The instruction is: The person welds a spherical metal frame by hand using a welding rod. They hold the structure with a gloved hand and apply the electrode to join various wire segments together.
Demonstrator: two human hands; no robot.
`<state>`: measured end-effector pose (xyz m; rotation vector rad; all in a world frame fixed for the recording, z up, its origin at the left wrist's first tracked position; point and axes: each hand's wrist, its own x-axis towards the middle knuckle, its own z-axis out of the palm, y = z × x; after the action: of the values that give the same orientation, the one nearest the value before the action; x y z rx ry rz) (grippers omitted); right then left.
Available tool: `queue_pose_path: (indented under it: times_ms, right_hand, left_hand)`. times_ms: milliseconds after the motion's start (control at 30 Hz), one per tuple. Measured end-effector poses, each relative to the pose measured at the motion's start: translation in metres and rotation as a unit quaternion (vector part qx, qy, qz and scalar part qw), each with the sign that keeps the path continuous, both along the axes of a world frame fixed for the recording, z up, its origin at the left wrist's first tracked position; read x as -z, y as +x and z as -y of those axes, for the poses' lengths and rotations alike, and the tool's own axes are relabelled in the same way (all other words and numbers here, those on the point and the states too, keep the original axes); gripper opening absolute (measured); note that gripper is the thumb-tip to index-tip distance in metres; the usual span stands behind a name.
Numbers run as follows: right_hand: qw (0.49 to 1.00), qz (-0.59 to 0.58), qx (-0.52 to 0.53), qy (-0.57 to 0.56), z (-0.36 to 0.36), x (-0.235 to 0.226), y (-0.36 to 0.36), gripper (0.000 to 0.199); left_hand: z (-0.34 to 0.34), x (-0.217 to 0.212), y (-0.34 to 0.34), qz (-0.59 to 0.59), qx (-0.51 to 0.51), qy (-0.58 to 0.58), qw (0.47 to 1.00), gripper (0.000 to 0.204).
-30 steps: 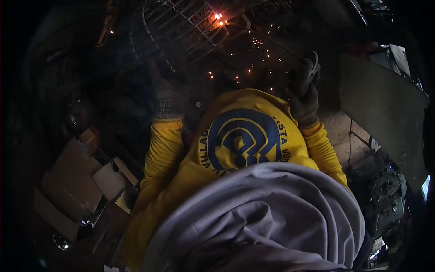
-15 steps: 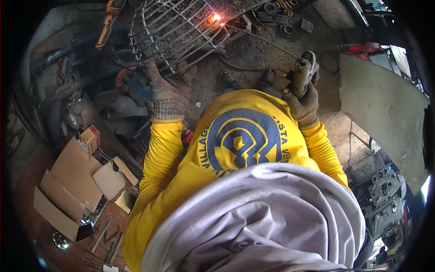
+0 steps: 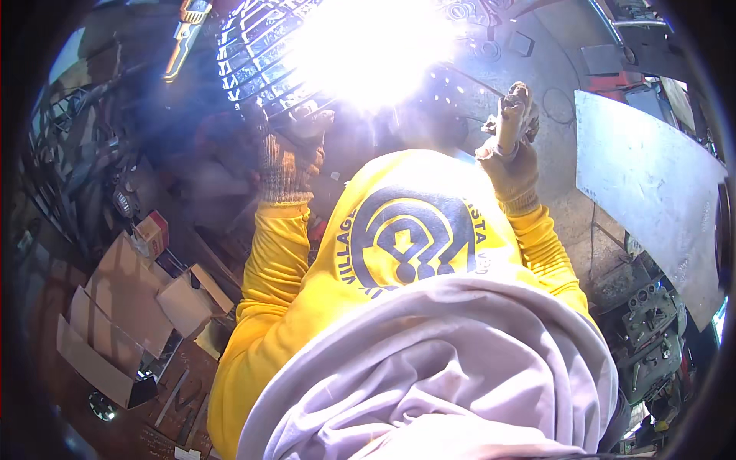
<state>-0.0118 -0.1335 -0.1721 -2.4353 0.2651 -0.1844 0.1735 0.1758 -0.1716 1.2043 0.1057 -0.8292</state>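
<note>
A metal grille of curved bars (image 3: 244,54) stands at the top, its right part hidden by a blinding white welding glare. My left hand (image 3: 290,165), in a knitted work glove, is closed on the grille's near edge. In my gloved right hand (image 3: 512,175) is a welding electrode holder (image 3: 509,129), gripped by its handle. A thin welding rod (image 3: 479,81) runs from the holder's jaws up and left into the glare. The rod's tip and the spot it meets are lost in the light.
An orange-and-black tool (image 3: 184,46) lies at the upper left. Opened cardboard boxes (image 3: 126,295) sit at the lower left. A large flat metal sheet (image 3: 652,184) leans on the right, above a grey machine with knobs (image 3: 648,330). Sparks fly near the glare.
The small red-orange glow at the rod tip has become a wide white arc that washes out the grille. My left fingers have curled in at the grille's edge; the right hand has barely shifted.
</note>
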Motion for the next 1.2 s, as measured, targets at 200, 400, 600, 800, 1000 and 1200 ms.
queue_pose_path:
  times_ms: [200,400,600,800,1000,1200]
  right_hand:
    - [0.998,0.051,0.033,0.030,0.000,0.000,-0.005,0.040]
    - [0.981,0.128,0.047,0.141,-0.001,0.000,0.001,0.043]
    - [0.951,0.010,0.107,0.291,-0.006,-0.003,-0.007,0.050]
    - [0.941,0.009,0.108,0.320,-0.004,0.007,-0.010,0.048]
    - [0.947,-0.012,0.097,0.307,-0.002,0.010,-0.011,0.048]
    - [0.982,0.068,0.048,0.170,-0.006,-0.004,0.006,0.039]
  left_hand:
    - [-0.005,-0.023,-0.003,-0.076,-0.093,-0.128,0.984,0.053]
    - [0.022,-0.047,0.001,-0.064,-0.247,-0.054,0.965,0.054]
    - [0.032,-0.050,0.010,-0.125,-0.335,-0.005,0.934,0.058]
    - [0.030,-0.050,0.013,-0.147,-0.310,-0.035,0.939,0.063]
    - [0.035,-0.059,0.009,-0.102,-0.312,0.018,0.944,0.057]
    - [0.017,-0.048,0.012,-0.145,-0.269,-0.038,0.951,0.053]
